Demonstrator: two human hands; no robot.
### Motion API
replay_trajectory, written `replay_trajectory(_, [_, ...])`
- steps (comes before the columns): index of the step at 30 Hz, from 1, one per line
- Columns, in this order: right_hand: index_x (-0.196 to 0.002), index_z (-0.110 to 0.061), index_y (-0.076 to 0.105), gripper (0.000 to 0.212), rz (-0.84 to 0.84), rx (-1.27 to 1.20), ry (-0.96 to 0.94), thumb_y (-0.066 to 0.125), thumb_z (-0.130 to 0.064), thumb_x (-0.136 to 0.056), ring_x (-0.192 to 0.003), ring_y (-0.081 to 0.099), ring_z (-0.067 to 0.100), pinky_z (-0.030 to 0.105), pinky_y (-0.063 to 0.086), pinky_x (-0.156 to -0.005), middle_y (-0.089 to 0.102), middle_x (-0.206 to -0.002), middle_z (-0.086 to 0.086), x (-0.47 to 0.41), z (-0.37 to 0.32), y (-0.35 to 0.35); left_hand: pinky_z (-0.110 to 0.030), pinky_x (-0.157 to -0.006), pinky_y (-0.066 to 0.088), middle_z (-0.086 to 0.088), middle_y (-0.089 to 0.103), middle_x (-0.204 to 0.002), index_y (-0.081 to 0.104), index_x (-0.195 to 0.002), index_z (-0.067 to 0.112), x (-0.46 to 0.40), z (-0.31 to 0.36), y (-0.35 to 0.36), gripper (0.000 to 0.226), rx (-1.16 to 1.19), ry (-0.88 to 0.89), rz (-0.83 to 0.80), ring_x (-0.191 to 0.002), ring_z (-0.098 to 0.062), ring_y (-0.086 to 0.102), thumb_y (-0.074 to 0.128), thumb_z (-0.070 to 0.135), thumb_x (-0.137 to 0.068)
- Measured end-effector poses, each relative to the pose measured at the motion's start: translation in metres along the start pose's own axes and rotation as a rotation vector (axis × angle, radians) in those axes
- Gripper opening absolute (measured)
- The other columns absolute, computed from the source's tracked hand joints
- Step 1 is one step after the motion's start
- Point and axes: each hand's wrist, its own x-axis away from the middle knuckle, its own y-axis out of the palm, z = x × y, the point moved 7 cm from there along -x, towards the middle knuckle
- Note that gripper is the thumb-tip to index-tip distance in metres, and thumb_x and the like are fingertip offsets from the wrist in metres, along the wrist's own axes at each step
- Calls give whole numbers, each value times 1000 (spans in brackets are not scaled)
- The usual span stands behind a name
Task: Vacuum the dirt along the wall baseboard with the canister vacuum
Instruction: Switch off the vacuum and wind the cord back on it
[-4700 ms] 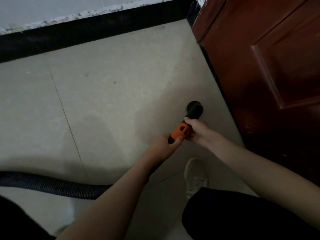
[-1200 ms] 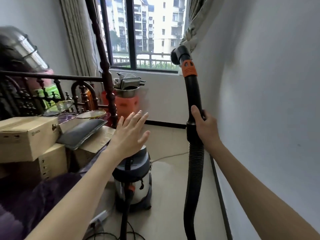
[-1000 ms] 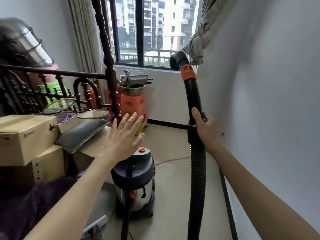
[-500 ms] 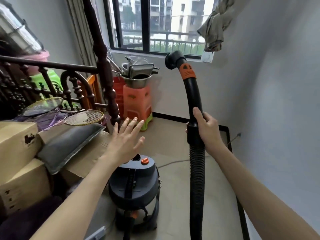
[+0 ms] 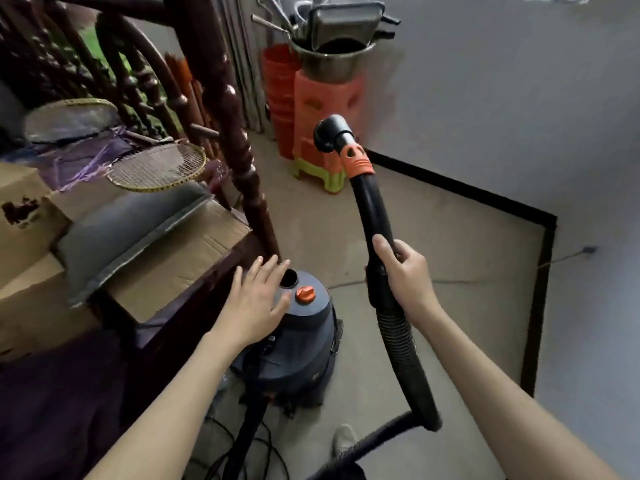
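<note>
The floor (image 5: 450, 258) is pale, matte tile, bounded by a black baseboard (image 5: 460, 195) that runs along the grey wall (image 5: 502, 98) from 12 o'clock toward 2 o'clock, turns a corner there and comes back down the right-hand side toward 4 o'clock. At 12 o'clock a stack of orange stools (image 5: 325, 109) stands against the wall with a metal basin (image 5: 329, 60) of pans on top. From 9 to 11 o'clock the room is crowded: a dark turned-wood post (image 5: 239, 147) rises from a bed frame, with cardboard boxes (image 5: 173, 268), a grey cushion (image 5: 128, 230) and badminton rackets (image 5: 159, 166) piled beside it. The vacuum (image 5: 298, 341), a dark round canister with an orange knob (image 5: 304, 294) on its lid, stands on the floor at the centre, close against the bed frame. The left hand (image 5: 256, 303) lies over the lid with fingers straight and spread, just beside the knob; whether it presses down cannot be told. The right hand (image 5: 405, 275) grasps the black hose (image 5: 398, 334) where the rigid tube meets the ribbed part, holding it upright so the nozzle (image 5: 332, 133) points away at 12 o'clock, off the floor. The bare stretch of floor lies from 1 to 4 o'clock, between the canister and the baseboard corner, crossed by a thin cord (image 5: 485, 280). Cables (image 5: 242, 448) coil on the floor at 6 o'clock.
</note>
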Motion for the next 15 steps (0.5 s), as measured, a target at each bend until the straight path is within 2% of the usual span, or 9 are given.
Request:
replay_trajectory(3, [-81, 13, 47, 54, -57, 31, 70, 59, -39, -95, -65, 48, 25, 59, 47, -67, 52, -71, 20, -31, 52, 7, -45, -118, -1, 5, 3, -160, 8, -153, 23, -23, -18, 49, 59, 23, -90, -85, -147, -15, -5, 29, 41, -101])
replay_trajectory(6, [-76, 6, 48, 48, -57, 31, 139, 59, -36, -95, -64, 48, 25, 57, 47, -64, 52, -70, 23, -51, 103, 11, -45, -118, 4, 4, 5, -160, 12, -152, 21, -35, -39, 98, 58, 112, -200, -158, -147, -15, -2, 34, 36, -101])
replay_trajectory(7, [-71, -1, 48, 43, -44, 38, 157, 59, -36, -95, -64, 48, 23, 53, 46, -62, 52, -68, 18, -56, 118, 12, -45, -118, 5, 3, 7, -160, 13, -152, 21, -37, -44, 112, 57, 136, -231, -180, -147, -16, 0, 35, 35, -101])
replay_trajectory(10, [-61, -18, 42, 41, -17, 77, 180, 58, -34, -95, -55, 41, 7, 27, 37, -55, 45, -54, -13, -72, 154, 19, -45, -118, 7, 1, 13, -159, 17, -151, 21, -47, -59, 147, 55, 189, -287, -216, -147, -17, 4, 37, 32, -101])
replay_trajectory(12, [-59, -23, 40, 42, -21, 86, 200, 59, -34, -96, -51, 38, 2, 18, 33, -51, 42, -49, -17, -83, 174, 27, -43, -118, 6, 1, 16, -158, 20, -151, 19, -56, -65, 162, 55, 219, -305, -208, -147, -16, 6, 38, 30, -101])
replay_trajectory(15, [-60, -23, 42, 41, -42, 92, 208, 60, -32, -95, -50, 38, 1, 16, 33, -50, 44, -49, -17, -97, 197, 37, -39, -119, 5, 0, 17, -158, 20, -151, 15, -75, -68, 182, 56, 255, -309, -180, -147, -15, 6, 40, 29, -101])
